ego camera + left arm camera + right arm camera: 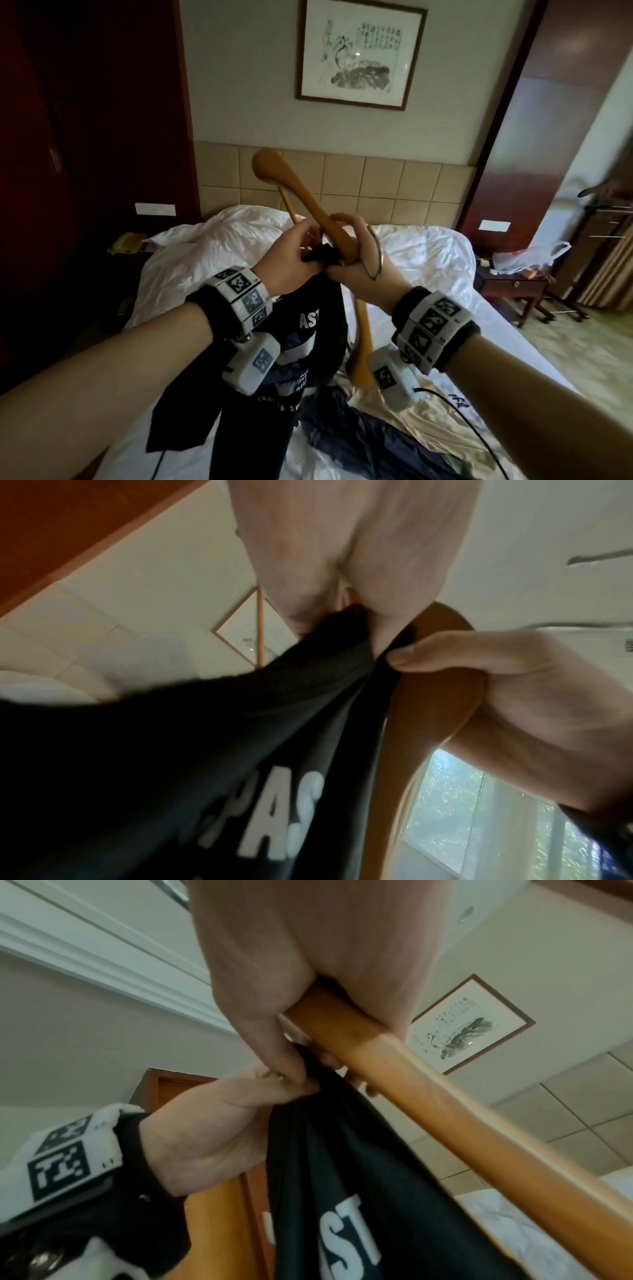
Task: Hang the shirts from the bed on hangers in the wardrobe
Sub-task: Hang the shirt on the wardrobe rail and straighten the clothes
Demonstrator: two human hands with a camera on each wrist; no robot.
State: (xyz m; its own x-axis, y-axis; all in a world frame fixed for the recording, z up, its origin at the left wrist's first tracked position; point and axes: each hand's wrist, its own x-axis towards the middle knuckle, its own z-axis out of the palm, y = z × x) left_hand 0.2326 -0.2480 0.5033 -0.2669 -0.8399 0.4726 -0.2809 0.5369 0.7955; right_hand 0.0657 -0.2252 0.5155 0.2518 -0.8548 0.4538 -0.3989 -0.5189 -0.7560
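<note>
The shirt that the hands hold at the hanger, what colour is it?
The shirt is black with white letters, clearest in the left wrist view.

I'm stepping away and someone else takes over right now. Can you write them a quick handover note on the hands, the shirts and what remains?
Left hand: pinches the bunched top of the black shirt.
Right hand: grips the wooden hanger near its metal hook and also pinches the shirt.
Done: shirt lifted off the bed, held against the hanger.
Left: it is not yet on the hanger; hang it in the wardrobe. Another dark garment lies on the bed.
</note>
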